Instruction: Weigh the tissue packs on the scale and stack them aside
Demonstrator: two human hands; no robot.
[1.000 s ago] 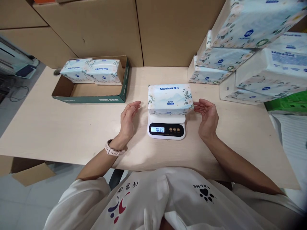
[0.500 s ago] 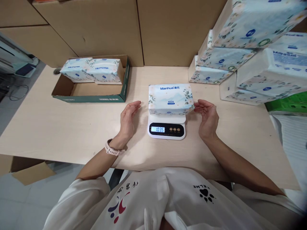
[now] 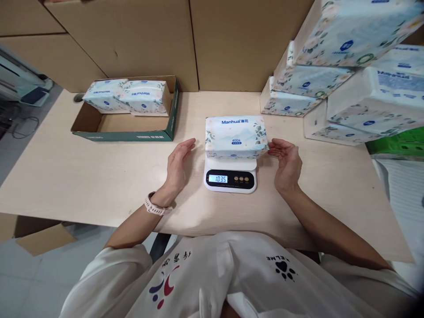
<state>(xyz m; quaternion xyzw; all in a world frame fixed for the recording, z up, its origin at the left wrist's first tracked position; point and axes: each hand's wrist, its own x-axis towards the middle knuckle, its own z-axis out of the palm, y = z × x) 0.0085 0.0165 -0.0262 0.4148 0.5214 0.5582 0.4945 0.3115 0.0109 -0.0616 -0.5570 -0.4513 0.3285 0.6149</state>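
A pack of tissues [image 3: 236, 137] with a floral print lies flat on a white digital kitchen scale [image 3: 229, 181]. The lit display reads 103.5. My left hand [image 3: 178, 163] rests on its edge on the table, left of the scale and apart from the pack, fingers stretched out and holding nothing. On the other side, my right hand [image 3: 286, 165] is also open, its fingertips close to the pack's right end; whether they touch it I cannot tell.
At the back left, a green-edged cardboard tray [image 3: 122, 136] holds two tissue packs [image 3: 147, 98]. Stacked tissue packs [image 3: 369, 104] fill the right side above something green [image 3: 397, 143]. Large cardboard boxes [image 3: 245, 44] line the table's [image 3: 82, 181] back edge. An open carton [image 3: 46, 238] stands on the floor.
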